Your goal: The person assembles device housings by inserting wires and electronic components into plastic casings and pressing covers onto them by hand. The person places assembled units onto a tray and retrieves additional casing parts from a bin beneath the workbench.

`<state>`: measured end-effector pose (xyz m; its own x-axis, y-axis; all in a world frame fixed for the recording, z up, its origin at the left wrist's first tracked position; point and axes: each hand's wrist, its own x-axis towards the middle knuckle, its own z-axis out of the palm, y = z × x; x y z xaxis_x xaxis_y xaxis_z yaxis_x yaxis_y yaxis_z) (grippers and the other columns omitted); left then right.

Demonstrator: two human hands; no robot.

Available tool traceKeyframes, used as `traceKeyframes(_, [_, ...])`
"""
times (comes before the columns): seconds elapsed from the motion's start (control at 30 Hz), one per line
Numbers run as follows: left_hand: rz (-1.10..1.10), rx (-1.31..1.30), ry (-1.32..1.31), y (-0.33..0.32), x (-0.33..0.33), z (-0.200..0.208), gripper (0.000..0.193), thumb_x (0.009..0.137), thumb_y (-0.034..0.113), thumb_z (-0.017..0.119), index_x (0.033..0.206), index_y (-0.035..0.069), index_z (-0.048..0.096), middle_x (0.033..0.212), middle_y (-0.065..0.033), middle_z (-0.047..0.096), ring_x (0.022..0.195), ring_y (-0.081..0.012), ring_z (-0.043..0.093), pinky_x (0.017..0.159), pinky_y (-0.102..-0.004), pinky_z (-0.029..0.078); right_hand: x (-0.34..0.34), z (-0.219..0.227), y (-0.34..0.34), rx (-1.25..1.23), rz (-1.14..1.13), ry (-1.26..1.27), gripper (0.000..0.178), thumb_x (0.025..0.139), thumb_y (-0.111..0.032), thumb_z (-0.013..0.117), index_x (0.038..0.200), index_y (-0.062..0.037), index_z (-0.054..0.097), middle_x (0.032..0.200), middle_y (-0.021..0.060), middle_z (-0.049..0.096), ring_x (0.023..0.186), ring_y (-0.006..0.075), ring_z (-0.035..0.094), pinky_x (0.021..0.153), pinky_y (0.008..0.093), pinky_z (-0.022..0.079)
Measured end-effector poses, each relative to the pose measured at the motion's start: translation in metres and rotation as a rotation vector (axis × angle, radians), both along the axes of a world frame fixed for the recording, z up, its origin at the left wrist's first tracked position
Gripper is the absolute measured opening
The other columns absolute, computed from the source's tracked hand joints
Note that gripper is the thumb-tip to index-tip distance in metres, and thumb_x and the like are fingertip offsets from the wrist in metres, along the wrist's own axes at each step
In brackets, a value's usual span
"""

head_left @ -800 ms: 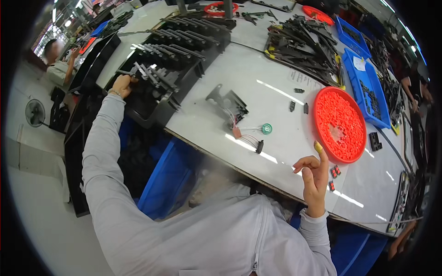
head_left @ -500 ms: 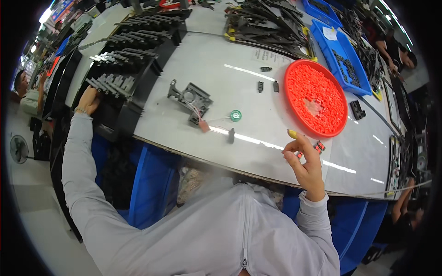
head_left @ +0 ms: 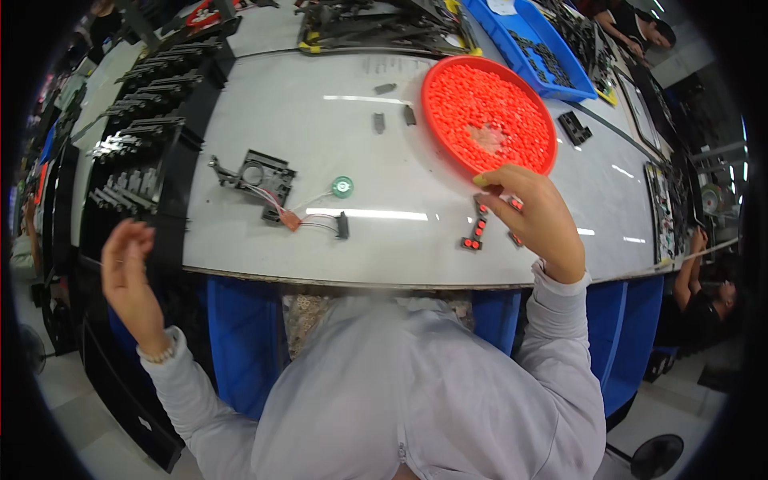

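My left hand (head_left: 132, 280) is raised beside the black rack (head_left: 152, 172), apart from the grey metal pieces (head_left: 128, 192) standing in it. Its fingers are slightly blurred and loosely bent, with nothing seen in them. My right hand (head_left: 540, 220) hovers at the near rim of the round red tray (head_left: 428, 120), which is filled with small red pieces (head_left: 480, 100). A yellow cover sits on one fingertip. Thumb and fingers close in a pinch; whatever lies between them is hidden. Right below the fingertips are small black parts with red inserts (head_left: 474, 236), some partly behind my hand.
A dark plastic housing (head_left: 268, 180) lies on the white table (head_left: 352, 264), wired to a green round part (head_left: 342, 187). Several small dark parts (head_left: 379, 122) lie beyond it. A blue bin (head_left: 528, 48) and a yellow-cornered tray of black strips (head_left: 384, 28) stand farther back.
My left hand has drawn back from the grey pieces in the rack. My right hand has moved toward the red tray, uncovering black parts with red inserts. The whole view has shifted.
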<state>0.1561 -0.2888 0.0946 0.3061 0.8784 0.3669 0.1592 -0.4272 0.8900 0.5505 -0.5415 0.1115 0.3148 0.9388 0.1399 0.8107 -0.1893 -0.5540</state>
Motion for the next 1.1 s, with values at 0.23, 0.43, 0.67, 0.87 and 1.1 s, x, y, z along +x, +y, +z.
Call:
traceKeyframes(0.23, [0.017, -0.079, 0.497, -0.001, 0.081, -0.065, 0.040, 0.085, 0.027, 0.061, 0.109, -0.004, 0.057, 0.103, -0.0114, 0.058, 0.092, -0.0163, 0.053, 0.079, -0.0268, 0.041, 0.000, -0.017, -0.037, -0.010, -0.147, 0.005, 0.015, 0.071, -0.006, 0.065, 0.086, -0.0036, 0.063, 0.080, 0.0112, 0.060, 0.074, 0.0259, 0.058, 0.067, 0.0336, 0.047])
traceKeyframes(0.43, [0.057, -0.153, 0.493, 0.023, 0.116, -0.079, 0.044, 0.079, 0.038, 0.067, 0.081, -0.005, 0.060, 0.075, -0.0059, 0.053, 0.069, -0.0129, 0.046, 0.065, -0.0262, 0.038, -0.027, -0.052, -0.066, 0.000, -0.140, -0.033, 0.029, 0.068, -0.007, 0.071, 0.094, -0.0009, 0.060, 0.090, 0.0105, 0.058, 0.081, 0.0248, 0.057, 0.071, 0.0338, 0.046])
traceKeyframes(0.67, [0.089, -0.149, 0.265, 0.024, 0.126, -0.090, 0.035, 0.078, 0.031, 0.069, 0.078, -0.003, 0.062, 0.071, -0.0032, 0.056, 0.064, -0.0092, 0.046, 0.058, -0.0229, 0.036, -0.040, -0.077, -0.063, 0.113, -0.130, -0.094, 0.028, 0.069, -0.004, 0.070, 0.094, -0.0002, 0.058, 0.091, 0.0114, 0.057, 0.081, 0.0262, 0.055, 0.069, 0.0328, 0.045])
traceKeyframes(0.87, [-0.014, -0.428, -0.299, -0.004, 0.126, -0.081, 0.017, 0.080, 0.007, 0.067, 0.092, -0.002, 0.059, 0.082, -0.0046, 0.062, 0.074, -0.0087, 0.058, 0.067, -0.0235, 0.047, -0.042, -0.092, -0.060, 0.179, -0.134, -0.087, 0.023, 0.068, 0.000, 0.068, 0.089, -0.0009, 0.060, 0.086, 0.0095, 0.056, 0.077, 0.0242, 0.054, 0.065, 0.0323, 0.044])
traceKeyframes(1.1, [-0.361, -0.691, -0.574, -0.049, 0.144, -0.044, 0.036, 0.086, 0.019, 0.049, 0.111, -0.007, 0.047, 0.113, -0.0241, 0.054, 0.106, -0.0280, 0.055, 0.082, -0.0350, 0.051, -0.048, -0.090, -0.056, 0.219, -0.091, -0.060, 0.022, 0.067, 0.004, 0.067, 0.089, 0.0011, 0.062, 0.083, 0.0093, 0.053, 0.072, 0.0196, 0.053, 0.060, 0.0276, 0.043])
